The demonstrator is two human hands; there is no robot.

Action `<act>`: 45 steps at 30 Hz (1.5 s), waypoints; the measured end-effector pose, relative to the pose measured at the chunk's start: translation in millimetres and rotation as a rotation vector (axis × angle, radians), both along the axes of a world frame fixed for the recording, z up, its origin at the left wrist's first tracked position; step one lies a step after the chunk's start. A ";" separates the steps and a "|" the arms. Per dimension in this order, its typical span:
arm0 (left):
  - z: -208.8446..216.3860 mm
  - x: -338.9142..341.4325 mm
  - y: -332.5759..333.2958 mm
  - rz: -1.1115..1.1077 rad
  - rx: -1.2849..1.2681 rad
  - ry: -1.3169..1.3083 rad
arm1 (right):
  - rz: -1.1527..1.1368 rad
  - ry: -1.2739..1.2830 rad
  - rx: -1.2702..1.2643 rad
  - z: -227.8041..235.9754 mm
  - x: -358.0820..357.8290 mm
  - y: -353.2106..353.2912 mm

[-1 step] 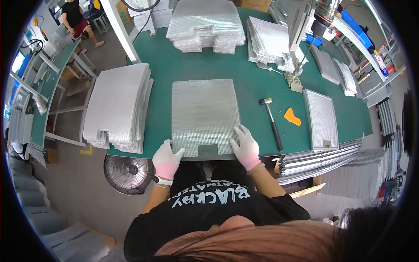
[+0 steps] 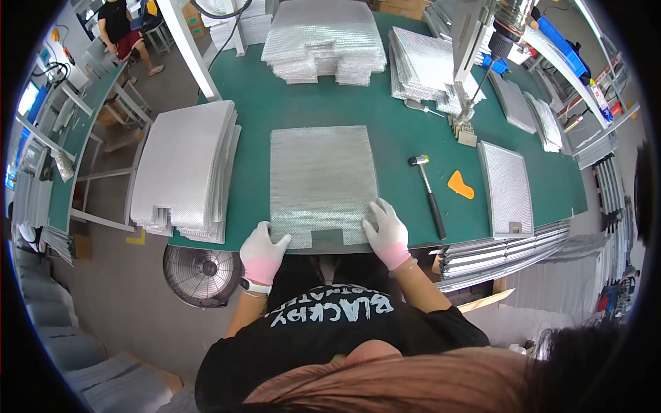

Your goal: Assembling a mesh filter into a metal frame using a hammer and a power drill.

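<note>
A rectangular silver mesh sheet [image 2: 322, 175] with a notch in its near edge lies on the green-topped table [image 2: 258, 103], in front of me. My left hand [image 2: 263, 249], in a white and pink glove, holds its near left corner, the thumb toward the mesh. At the right edge, near the front corner, my right hand [image 2: 387, 233] in a matching glove holds the sheet with fingers and thumb apart. The undersides of both hands are hidden. To the right lie a hammer [image 2: 428, 196] with a black handle and a yellow-orange scraper [image 2: 460, 184].
Stacked mesh sheets stand at the left [image 2: 182, 162] and far middle [image 2: 323, 34], with another stack [image 2: 423, 62] at far right. A framed mesh panel [image 2: 508, 189] lies right of the scraper. A metal machine arm [image 2: 471, 62] overhangs the table. A floor fan [image 2: 203, 275] stands below.
</note>
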State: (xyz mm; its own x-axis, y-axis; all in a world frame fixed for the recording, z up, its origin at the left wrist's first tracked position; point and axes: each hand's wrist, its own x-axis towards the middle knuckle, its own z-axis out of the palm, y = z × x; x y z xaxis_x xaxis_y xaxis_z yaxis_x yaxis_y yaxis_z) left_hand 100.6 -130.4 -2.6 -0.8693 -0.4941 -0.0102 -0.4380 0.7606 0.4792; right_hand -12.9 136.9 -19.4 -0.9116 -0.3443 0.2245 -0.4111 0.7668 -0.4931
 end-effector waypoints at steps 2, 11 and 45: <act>-0.2 0.3 -0.6 -0.013 -0.009 -0.007 | -0.001 -0.024 -0.014 0.5 0.2 0.7; 14.6 -18.9 -16.4 -0.354 -0.297 0.156 | 0.223 0.052 0.069 37.7 -44.5 18.3; 55.5 -104.5 88.5 -0.685 1.246 0.346 | 0.146 0.443 -0.898 72.9 -120.8 2.3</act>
State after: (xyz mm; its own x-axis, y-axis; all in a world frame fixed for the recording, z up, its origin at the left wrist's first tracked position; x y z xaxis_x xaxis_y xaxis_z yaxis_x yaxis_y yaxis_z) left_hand -3.9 -42.0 52.9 -0.9734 0.1801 0.1415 0.1028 -0.2086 0.9726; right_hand -133.7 139.2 53.4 -0.6458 0.0169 0.7633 -0.7571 0.1149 -0.6431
